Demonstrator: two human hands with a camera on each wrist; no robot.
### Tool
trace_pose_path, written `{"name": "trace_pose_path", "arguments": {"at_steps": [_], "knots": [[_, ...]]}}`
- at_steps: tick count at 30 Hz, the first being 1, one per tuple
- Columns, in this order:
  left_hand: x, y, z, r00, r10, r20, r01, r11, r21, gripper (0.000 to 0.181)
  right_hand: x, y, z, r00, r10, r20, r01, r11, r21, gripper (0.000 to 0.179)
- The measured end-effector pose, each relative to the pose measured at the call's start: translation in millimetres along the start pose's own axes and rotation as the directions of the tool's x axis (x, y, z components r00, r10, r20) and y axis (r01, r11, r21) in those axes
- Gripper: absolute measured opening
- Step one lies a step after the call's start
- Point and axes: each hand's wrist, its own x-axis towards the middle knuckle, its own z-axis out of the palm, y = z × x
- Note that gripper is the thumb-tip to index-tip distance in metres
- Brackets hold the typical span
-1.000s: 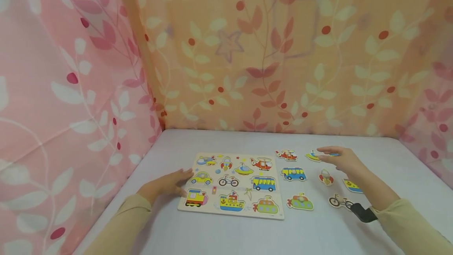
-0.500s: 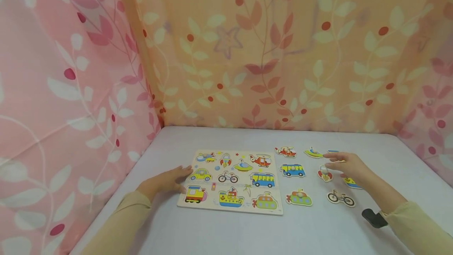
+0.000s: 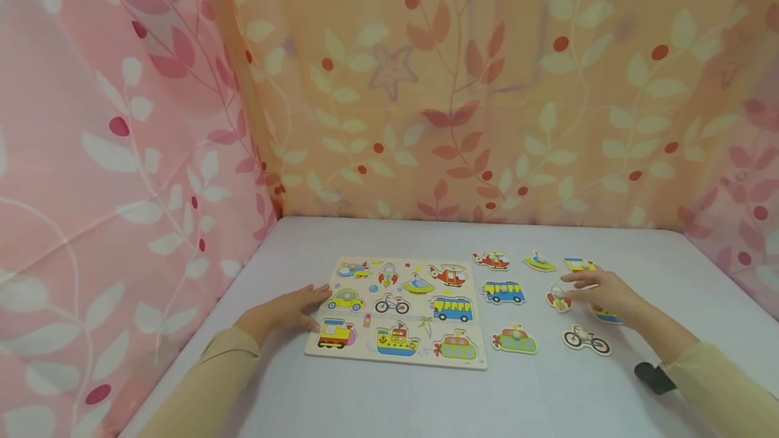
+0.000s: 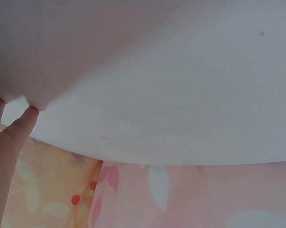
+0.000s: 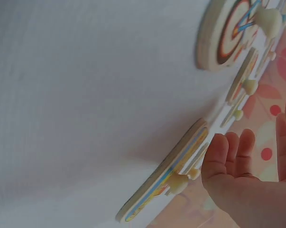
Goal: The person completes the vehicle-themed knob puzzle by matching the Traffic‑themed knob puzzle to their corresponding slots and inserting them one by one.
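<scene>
A wooden vehicle puzzle board (image 3: 420,363) lies on the white table. My left hand (image 3: 286,309) rests at its left edge, fingers spread; the left wrist view shows only part of this hand (image 4: 12,135) over white cloth. My right hand (image 3: 611,297), fingers loosely bent and holding nothing, is raised over the loose pieces. Its fingertips come near the rocket piece (image 3: 558,297) and the train piece (image 3: 579,265). Beneath it the ship piece (image 3: 607,315) is partly hidden. In the right wrist view the hand (image 5: 247,175) hangs beside knobbed pieces, among them the bicycle piece (image 5: 228,38).
Other loose knobbed pieces lie right of the board: helicopter (image 3: 491,260), flying saucer (image 3: 539,261), bus (image 3: 503,292), submarine (image 3: 514,340). On the board, the plane (image 3: 354,270) and car (image 3: 345,300) show knobs. Patterned curtains (image 3: 450,100) stand behind and at the sides.
My right hand has drawn back and to the right, from over the flying saucer piece to near the train and rocket pieces. The left hand stays at the board. The view has shifted slightly.
</scene>
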Motion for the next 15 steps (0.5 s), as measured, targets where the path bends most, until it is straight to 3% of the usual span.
{"name": "trace_pose_path", "arguments": {"at_steps": [4,11,15], "knots": [[-1.5,2.4,-1.9,1.000,-0.006,0.003,0.006,1.000,0.000,0.078,3.9,5.9,-2.3,1.000,-0.003,0.011,0.003,1.000,-0.023,0.058],[-3.3,0.7,-4.1,0.997,0.079,-0.005,-0.079,0.997,0.019,0.077,13.0,14.5,-3.4,0.999,0.006,0.043,-0.003,0.999,-0.050,0.059],[-2.0,-1.2,-2.1,0.998,0.059,0.002,-0.059,0.998,0.006,0.079,18.1,16.1,-3.6,0.997,0.009,0.077,-0.006,0.999,-0.033,0.057]]}}
